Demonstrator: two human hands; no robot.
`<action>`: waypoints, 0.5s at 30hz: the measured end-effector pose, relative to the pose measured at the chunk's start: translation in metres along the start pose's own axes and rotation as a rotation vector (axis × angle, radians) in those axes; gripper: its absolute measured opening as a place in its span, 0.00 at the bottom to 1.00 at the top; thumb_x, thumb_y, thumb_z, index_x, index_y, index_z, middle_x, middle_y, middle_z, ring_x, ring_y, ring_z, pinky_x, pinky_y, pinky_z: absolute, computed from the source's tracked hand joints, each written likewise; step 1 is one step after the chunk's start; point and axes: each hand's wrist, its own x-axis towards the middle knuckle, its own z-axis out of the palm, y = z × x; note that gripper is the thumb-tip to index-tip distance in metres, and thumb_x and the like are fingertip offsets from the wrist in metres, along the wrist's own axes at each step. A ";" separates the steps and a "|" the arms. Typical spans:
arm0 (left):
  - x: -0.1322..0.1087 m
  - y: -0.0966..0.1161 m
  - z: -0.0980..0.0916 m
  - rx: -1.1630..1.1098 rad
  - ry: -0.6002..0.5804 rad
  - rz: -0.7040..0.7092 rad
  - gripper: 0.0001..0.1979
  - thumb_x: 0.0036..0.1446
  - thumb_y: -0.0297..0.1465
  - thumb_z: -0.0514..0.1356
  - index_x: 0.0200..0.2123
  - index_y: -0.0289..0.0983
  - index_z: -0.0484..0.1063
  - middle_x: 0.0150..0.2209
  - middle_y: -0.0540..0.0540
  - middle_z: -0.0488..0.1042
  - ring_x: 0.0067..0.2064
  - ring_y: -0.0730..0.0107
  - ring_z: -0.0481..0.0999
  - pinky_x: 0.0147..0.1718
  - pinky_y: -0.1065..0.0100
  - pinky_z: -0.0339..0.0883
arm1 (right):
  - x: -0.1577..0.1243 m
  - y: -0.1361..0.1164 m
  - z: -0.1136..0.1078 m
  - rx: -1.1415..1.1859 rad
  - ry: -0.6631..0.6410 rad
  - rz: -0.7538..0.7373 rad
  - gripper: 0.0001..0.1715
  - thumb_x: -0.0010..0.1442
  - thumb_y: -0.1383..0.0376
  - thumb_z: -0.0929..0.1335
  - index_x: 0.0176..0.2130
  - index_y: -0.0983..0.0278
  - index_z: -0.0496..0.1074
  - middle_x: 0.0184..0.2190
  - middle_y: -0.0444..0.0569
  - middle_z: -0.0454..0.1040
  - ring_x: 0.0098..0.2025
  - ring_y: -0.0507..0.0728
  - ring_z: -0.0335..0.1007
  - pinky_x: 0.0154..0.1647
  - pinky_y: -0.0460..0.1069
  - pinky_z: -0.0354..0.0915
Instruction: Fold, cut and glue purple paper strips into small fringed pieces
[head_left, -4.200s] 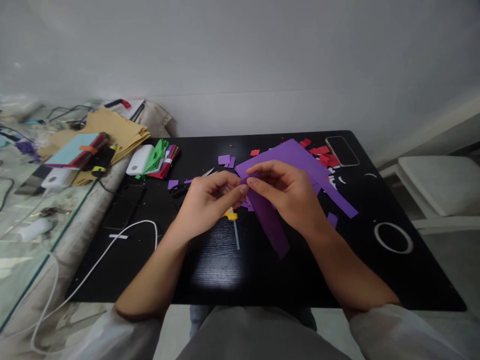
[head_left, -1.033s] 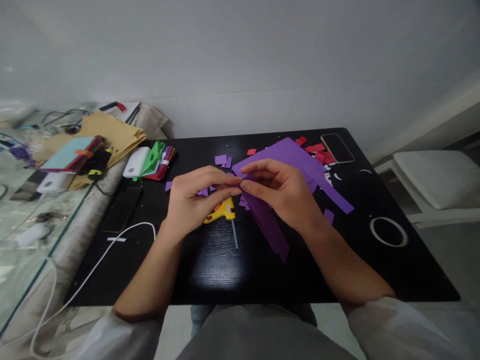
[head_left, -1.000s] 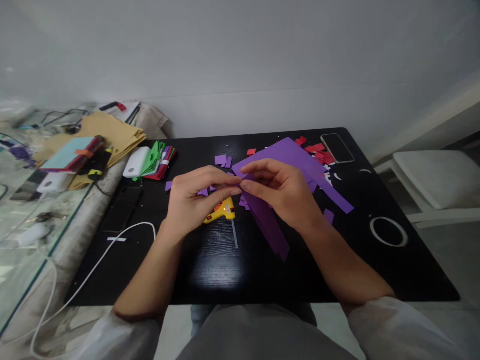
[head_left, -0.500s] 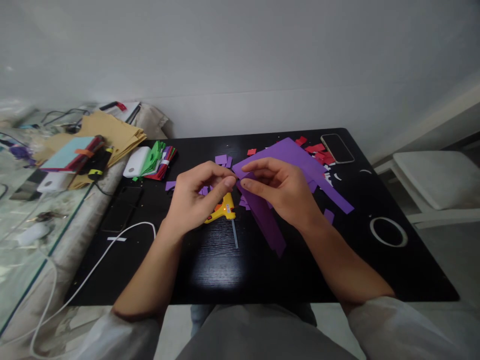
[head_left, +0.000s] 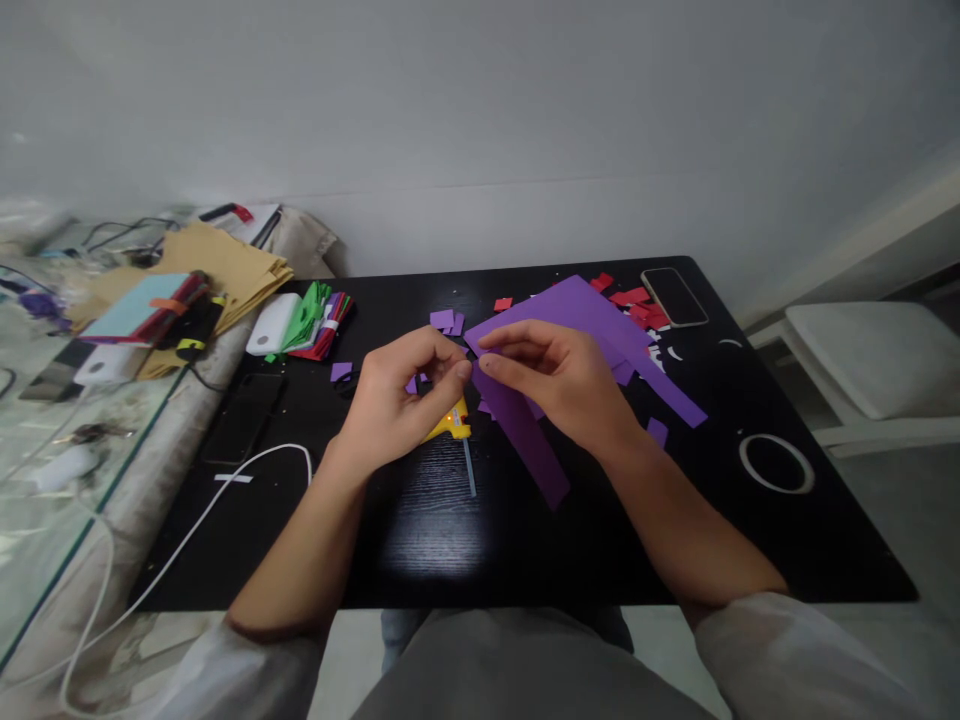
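A long purple paper strip (head_left: pixel 529 440) hangs slanting down toward me, its upper end between my two hands. My right hand (head_left: pixel 551 370) pinches that end between thumb and fingers. Close beside it, my left hand (head_left: pixel 412 390) is closed, thumb against curled index finger, at the strip's upper tip; the exact contact is partly hidden by the fingers. Below my left hand lies a yellow glue gun (head_left: pixel 452 422) with a small orange light and a clear glue stick (head_left: pixel 469 468) protruding. A large purple paper sheet (head_left: pixel 577 310) lies behind my right hand.
Small purple pieces (head_left: pixel 442 320) and red scraps (head_left: pixel 630 297) are scattered about. A phone (head_left: pixel 675 297) and a white ring (head_left: pixel 776 463) lie at the right. Bundled coloured paper (head_left: pixel 319 320), a dark phone (head_left: pixel 246 418) and a white cable (head_left: pixel 225 490) occupy the left. A chair (head_left: pixel 877 355) stands beyond.
The hanging strip has turned slightly and shows one flatter face, where two layers showed before. My left hand has shifted a little right, with its fingers more curled.
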 end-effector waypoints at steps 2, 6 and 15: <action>0.000 0.000 0.000 -0.005 0.009 0.005 0.07 0.66 0.29 0.63 0.33 0.37 0.73 0.29 0.49 0.75 0.29 0.73 0.73 0.29 0.70 0.65 | 0.001 0.000 -0.002 -0.006 -0.019 -0.010 0.15 0.57 0.54 0.81 0.41 0.60 0.84 0.38 0.47 0.86 0.42 0.57 0.83 0.46 0.51 0.78; 0.001 0.000 0.000 -0.009 0.012 0.026 0.07 0.66 0.29 0.63 0.33 0.37 0.73 0.29 0.49 0.75 0.29 0.74 0.72 0.29 0.71 0.65 | 0.003 0.002 -0.005 -0.055 -0.017 -0.029 0.14 0.57 0.53 0.80 0.38 0.60 0.85 0.36 0.46 0.86 0.39 0.57 0.82 0.41 0.51 0.78; 0.002 0.000 -0.002 0.012 0.015 0.021 0.08 0.66 0.29 0.63 0.32 0.37 0.73 0.28 0.49 0.75 0.29 0.74 0.72 0.29 0.71 0.65 | 0.001 0.002 -0.003 -0.060 0.045 -0.049 0.16 0.54 0.51 0.82 0.35 0.59 0.85 0.34 0.46 0.86 0.37 0.57 0.82 0.40 0.51 0.77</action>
